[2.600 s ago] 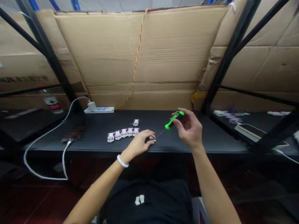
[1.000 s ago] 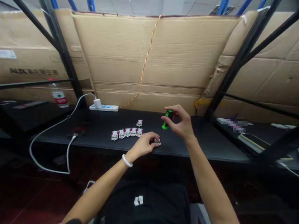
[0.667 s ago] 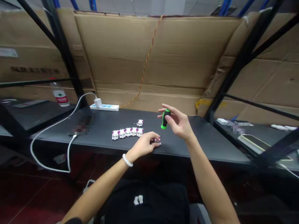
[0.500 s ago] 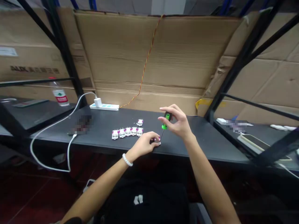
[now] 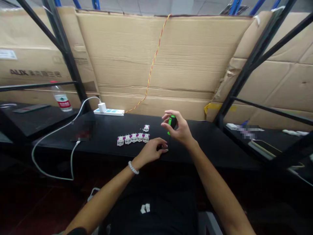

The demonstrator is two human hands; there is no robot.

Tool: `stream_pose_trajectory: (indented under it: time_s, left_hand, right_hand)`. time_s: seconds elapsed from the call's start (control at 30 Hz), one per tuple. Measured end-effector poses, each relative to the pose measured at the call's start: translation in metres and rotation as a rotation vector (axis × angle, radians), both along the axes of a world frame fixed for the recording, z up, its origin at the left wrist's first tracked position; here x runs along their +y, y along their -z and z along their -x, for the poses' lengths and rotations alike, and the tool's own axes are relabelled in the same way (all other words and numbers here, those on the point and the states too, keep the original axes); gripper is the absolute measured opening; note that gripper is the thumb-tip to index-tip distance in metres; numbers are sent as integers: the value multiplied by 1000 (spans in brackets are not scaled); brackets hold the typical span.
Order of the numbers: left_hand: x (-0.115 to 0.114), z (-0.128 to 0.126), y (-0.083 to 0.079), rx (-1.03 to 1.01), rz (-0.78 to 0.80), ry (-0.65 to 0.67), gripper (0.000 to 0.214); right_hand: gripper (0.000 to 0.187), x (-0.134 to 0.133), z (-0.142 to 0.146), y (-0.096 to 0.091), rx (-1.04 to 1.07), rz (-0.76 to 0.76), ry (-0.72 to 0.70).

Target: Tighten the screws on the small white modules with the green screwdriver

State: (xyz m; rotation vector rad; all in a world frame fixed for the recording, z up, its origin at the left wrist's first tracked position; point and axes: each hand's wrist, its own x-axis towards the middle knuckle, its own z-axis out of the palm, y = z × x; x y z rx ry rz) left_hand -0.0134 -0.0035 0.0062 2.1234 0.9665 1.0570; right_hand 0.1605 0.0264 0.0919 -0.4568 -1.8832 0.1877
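My right hand [image 5: 179,128] grips a screwdriver [image 5: 172,122] by its black and green handle, with the shaft pointing down toward my left hand. My left hand [image 5: 153,148], with a pale bead bracelet at the wrist, pinches a small white and purple part [image 5: 165,150] against the table near its front edge. Fingers cover most of that part, and the screwdriver's tip is too dark to make out. Left of my hands stand several similar white and purple parts [image 5: 134,138] in a row, with one more [image 5: 146,128] behind the row's right end.
A white power strip [image 5: 110,112] with a charger lies at the back of the black table [image 5: 210,143]. Its white cable [image 5: 52,130] loops over the left front edge. A bottle [image 5: 63,99] stands at left, a phone [image 5: 265,148] at right. Cardboard [image 5: 190,62] walls the back.
My right hand and the screwdriver have shifted slightly left, and the handle now stands more upright. My left hand keeps its place on the small part. The picture's brightness has changed.
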Motion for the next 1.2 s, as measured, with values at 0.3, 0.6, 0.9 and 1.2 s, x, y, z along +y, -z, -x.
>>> stream_pose_trajectory:
  time_s: [0.3, 0.6, 0.9, 1.2]
  left_hand:
    - [-1, 1, 0, 12, -33, 9, 8]
    - [1, 1, 3, 9, -45, 21, 8]
    - [0, 0, 1, 15, -71, 7, 6]
    - [1, 1, 2, 11, -38, 2, 11]
  right_hand:
    - [47, -14, -29, -18, -114, 283, -93]
    - [30, -4, -29, -4, -2, -89, 192]
    - [45, -16, -45, -4, -36, 18, 77]
    - [53, -24, -41, -2, -87, 58, 6]
